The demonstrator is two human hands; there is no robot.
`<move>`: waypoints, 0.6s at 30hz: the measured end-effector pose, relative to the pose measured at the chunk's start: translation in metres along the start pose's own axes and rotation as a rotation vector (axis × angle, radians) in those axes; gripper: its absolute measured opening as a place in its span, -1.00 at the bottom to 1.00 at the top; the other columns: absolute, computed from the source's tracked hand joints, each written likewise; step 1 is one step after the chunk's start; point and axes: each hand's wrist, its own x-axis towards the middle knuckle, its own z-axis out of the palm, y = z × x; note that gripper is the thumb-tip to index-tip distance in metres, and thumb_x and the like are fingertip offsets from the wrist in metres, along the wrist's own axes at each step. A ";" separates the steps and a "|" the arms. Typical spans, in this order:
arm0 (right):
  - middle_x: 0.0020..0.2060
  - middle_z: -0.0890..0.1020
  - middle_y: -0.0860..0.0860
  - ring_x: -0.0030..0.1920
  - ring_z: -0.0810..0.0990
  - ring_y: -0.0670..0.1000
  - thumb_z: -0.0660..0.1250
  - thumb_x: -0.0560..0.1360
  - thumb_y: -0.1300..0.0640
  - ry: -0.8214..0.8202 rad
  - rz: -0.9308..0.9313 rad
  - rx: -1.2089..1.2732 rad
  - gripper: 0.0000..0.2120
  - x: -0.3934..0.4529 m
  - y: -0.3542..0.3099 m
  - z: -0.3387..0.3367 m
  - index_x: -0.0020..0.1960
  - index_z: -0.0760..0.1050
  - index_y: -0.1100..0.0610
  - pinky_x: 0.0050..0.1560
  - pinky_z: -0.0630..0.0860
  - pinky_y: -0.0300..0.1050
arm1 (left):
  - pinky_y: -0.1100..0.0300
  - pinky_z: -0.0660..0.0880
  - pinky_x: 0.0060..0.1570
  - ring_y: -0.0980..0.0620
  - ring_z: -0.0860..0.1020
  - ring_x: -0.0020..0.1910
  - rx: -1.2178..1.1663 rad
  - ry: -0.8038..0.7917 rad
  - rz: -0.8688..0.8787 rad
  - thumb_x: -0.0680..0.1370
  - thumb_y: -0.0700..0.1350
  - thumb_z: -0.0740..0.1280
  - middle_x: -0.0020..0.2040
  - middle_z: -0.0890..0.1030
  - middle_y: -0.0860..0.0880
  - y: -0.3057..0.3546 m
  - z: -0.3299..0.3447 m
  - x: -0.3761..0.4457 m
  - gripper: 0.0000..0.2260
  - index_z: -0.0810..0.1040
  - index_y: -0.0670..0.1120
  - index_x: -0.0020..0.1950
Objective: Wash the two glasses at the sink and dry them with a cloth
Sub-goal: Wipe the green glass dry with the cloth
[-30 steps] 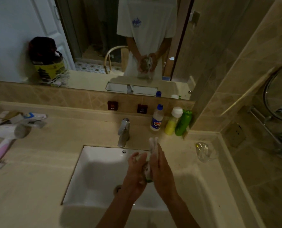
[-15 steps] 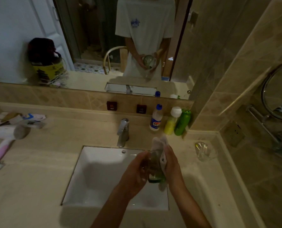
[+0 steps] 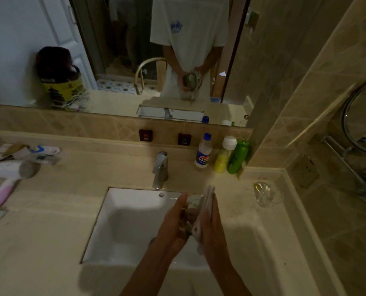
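Over the right half of the white rectangular sink basin, both hands are up and working together. The left hand curls around a clear drinking glass, fingers wrapped on its near side, holding it above the basin. The right hand presses a white folded cloth against the glass's other side, fingers lying along the fabric and gripping it, with the cloth's upper edge poking out above the fingertips and its lower end bunched below the palm. Glass and cloth sit squeezed between the two palms, so most of the glass is hidden; only a slice of its rim end shows.

Off to the right on the beige stone counter, the second clear glass rests well apart from the hands, near the tiled wall. Behind the basin stands the chrome faucet. To its right, lined up against the backsplash, are a white bottle with a blue cap, a yellow bottle with a white cap and a green bottle, the last two touching. On the far left of the counter lies a white and pink hair dryer.
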 end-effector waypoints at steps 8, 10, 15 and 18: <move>0.16 0.61 -0.04 -0.11 0.63 -0.21 0.03 0.63 -0.22 0.086 0.343 0.046 -0.59 0.038 -0.018 -0.003 0.40 0.37 -0.14 -0.17 0.53 -0.31 | -0.04 0.62 -0.06 -0.12 0.70 -0.04 0.119 -0.158 0.066 0.35 0.27 0.53 0.00 0.70 -0.18 0.006 0.010 -0.001 -0.46 0.66 -0.08 0.14; 0.23 0.51 -0.24 0.05 0.56 -0.29 0.06 0.61 -0.24 0.058 0.177 -0.073 -0.60 0.025 -0.009 0.000 0.44 0.24 -0.30 -0.06 0.52 -0.33 | -0.07 0.62 -0.11 -0.21 0.70 -0.05 0.053 -0.062 0.054 0.30 0.18 0.62 0.04 0.68 -0.24 0.003 0.011 0.001 -0.35 0.54 -0.14 0.23; 0.50 0.15 -0.35 0.47 0.20 -0.33 0.09 0.64 -0.02 0.067 -0.128 -0.234 -0.46 -0.017 0.013 0.011 0.54 -0.04 -0.21 0.41 0.27 -0.39 | -0.06 0.61 0.03 -0.22 0.64 -0.08 -0.053 0.039 0.019 0.42 0.08 0.50 -0.05 0.65 -0.27 0.001 0.005 0.006 -0.57 0.67 -0.25 0.09; 0.51 0.13 -0.36 0.50 0.17 -0.29 0.08 0.60 -0.13 0.084 -0.111 -0.090 -0.44 -0.013 0.007 0.007 0.55 -0.02 -0.21 0.50 0.26 -0.16 | 0.06 0.65 -0.17 -0.11 0.71 -0.16 0.006 -0.015 0.020 0.43 0.15 0.50 -0.13 0.72 -0.20 0.000 -0.001 0.006 -0.65 0.75 -0.15 -0.10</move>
